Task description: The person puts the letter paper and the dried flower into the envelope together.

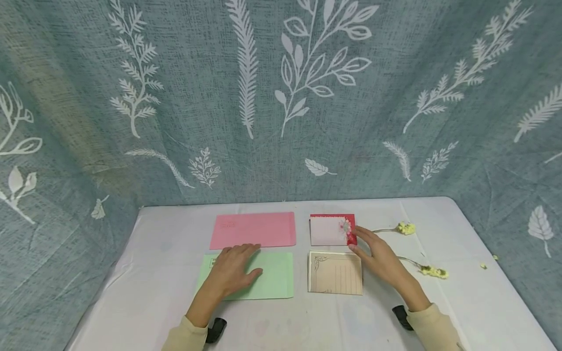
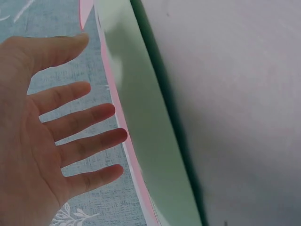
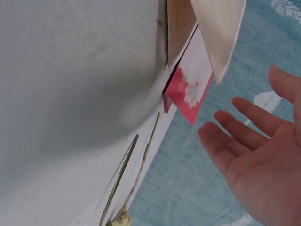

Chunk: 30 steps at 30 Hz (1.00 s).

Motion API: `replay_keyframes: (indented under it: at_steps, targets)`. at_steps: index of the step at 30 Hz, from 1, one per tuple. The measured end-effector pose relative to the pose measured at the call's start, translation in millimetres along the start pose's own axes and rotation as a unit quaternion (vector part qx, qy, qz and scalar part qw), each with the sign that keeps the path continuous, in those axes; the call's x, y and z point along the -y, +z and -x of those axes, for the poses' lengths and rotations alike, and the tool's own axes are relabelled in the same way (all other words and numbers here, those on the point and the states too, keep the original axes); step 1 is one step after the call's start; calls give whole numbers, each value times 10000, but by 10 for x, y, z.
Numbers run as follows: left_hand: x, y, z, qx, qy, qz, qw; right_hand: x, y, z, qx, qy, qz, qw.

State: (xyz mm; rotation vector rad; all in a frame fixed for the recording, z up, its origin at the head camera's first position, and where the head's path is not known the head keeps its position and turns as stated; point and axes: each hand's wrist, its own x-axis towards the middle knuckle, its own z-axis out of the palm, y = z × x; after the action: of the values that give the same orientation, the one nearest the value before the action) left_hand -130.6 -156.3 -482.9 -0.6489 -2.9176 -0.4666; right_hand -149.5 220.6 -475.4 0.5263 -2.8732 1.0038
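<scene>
In the head view my left hand (image 1: 234,270) hovers over a green envelope (image 1: 274,275), its fingertips near the lower edge of a pink envelope (image 1: 254,229). The left wrist view shows that hand (image 2: 70,127) with straight, spread fingers, holding nothing. At the right, my right hand (image 1: 382,256) reaches beside a red-and-white floral card (image 1: 327,231) and a stack of beige lined cards (image 1: 335,273). Straight fingers and an empty palm show on this hand (image 3: 258,146) in the right wrist view; whether a fingertip touches the red card cannot be told.
Two yellow dried flower sprigs, an upper sprig (image 1: 406,228) and a lower sprig (image 1: 432,272), lie right of the cards. Small yellow bits (image 1: 483,266) are near the right edge. A white cloth (image 1: 145,292) covers the table; a teal leaf-patterned curtain (image 1: 197,97) hangs behind.
</scene>
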Motion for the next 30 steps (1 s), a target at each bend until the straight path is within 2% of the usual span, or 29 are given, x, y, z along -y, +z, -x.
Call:
replay_keyframes:
  at_steps: [4, 8, 14, 21, 25, 30]
  targets:
    - [-20, -12, -4, -59, 121, 85, 9999, 38, 5, -26, -103, -84, -272, 9995]
    - [-29, -17, -14, -128, 414, 312, 9986, 84, 18, -59, -321, -179, -448, 9983]
    - [-48, -29, -22, -45, 657, 403, 9970, 141, 53, -109, -538, -427, -683, 9953]
    - [-85, -25, -28, 102, 798, 327, 9962, 210, 134, -131, -286, -628, -1181, 9906]
    - [-109, -20, -20, 197, 845, 355, 9956, 260, 198, -139, -156, -626, -1595, 9851]
    - [-132, -1, -28, 327, 922, 389, 9944, 335, 280, -159, -5, -558, -1753, 9829]
